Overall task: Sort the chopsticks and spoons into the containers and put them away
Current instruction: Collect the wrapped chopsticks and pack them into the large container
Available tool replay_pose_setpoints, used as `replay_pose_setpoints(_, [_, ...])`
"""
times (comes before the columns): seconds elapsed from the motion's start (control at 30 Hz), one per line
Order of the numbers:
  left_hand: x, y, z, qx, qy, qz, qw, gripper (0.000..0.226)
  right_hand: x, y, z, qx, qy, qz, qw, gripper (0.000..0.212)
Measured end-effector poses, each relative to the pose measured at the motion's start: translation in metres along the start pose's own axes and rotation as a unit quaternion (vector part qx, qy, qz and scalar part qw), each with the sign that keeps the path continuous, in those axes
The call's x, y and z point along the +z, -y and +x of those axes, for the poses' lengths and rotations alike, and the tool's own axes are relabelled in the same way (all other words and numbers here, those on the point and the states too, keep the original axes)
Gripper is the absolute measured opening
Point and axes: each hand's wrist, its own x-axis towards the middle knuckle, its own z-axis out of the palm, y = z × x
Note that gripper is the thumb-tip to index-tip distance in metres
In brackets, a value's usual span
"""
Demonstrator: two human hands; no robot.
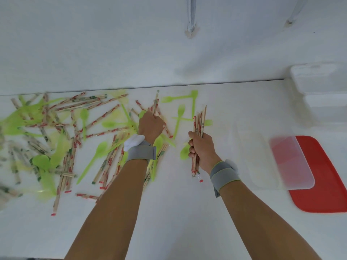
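Green spoons [97, 151] and wrapped chopsticks [75, 126] litter white table [169, 212] at left; left hand [150, 124] pinches single chopstick [155, 104] from pile; right hand [201, 149] grips upright chopstick bundle [200, 124]; clear container [293, 162] on red tray [323, 184] at right.

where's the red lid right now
In the head view the flat red plastic lid lies on the white table at the far right, partly under a clear plastic container, to the right of the right hand gripping a bundle of wrapped chopsticks.

Lime-green spoons [99, 150], red-printed tan chopsticks [105, 132], red lid [323, 177], grey wristbands [141, 152].
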Motion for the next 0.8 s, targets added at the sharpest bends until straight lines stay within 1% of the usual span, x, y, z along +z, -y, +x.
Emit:
replay_pose_setpoints(0.07, [0.0,0.007,-0.009,0.008,-0.007,-0.031,0.999,0.019,0.002,-0.003,-0.003,-0.003,0.009,-0.002,1.0,0.011])
replay_pose_setpoints(0.13, [0.0,0.012,-0.019,0.02,0.037,-0.092,0.995,0.02,0.005,-0.005,-0.006,-0.009,0.016,-0.006,1.0,0.008])
replay_pose_setpoints(0.2, [0.001,0.014,-0.034,0.024,0.086,-0.168,0.982,0.021,0.008,-0.006,-0.008,-0.018,0.022,-0.004,1.0,0.008])
replay_pose_setpoints(0.23, [0.001,0.014,-0.043,0.029,0.104,-0.185,0.977,0.022,0.009,-0.007,-0.009,-0.023,0.026,-0.003,0.999,0.009])
replay_pose_setpoints(0.37, [0.009,0.016,-0.073,0.063,0.134,-0.199,0.969,0.028,0.012,-0.008,-0.013,-0.041,0.037,0.012,0.998,0.013])
replay_pose_setpoints(0.47, [0.016,0.017,-0.087,0.084,0.168,-0.227,0.956,0.018,0.011,-0.009,-0.012,-0.055,0.017,0.025,0.998,0.012])
replay_pose_setpoints(0.5, [0.019,0.018,-0.09,0.089,0.165,-0.234,0.954,0.016,0.011,-0.009,-0.012,-0.055,0.011,0.034,0.998,0.013])
replay_pose_setpoints(0.63, [0.029,0.02,-0.098,0.064,0.1,-0.251,0.961,0.033,0.008,-0.011,-0.012,-0.054,-0.003,0.054,0.997,0.017])
replay_pose_setpoints(0.73, [0.033,0.022,-0.099,0.06,0.083,-0.25,0.963,0.031,0.005,-0.012,-0.012,-0.068,0.001,0.065,0.996,0.021])
replay_pose_setpoints(0.8, [0.034,0.023,-0.097,0.056,0.104,-0.254,0.96,0.023,0.005,-0.011,-0.013,-0.077,0.001,0.052,0.996,0.022])
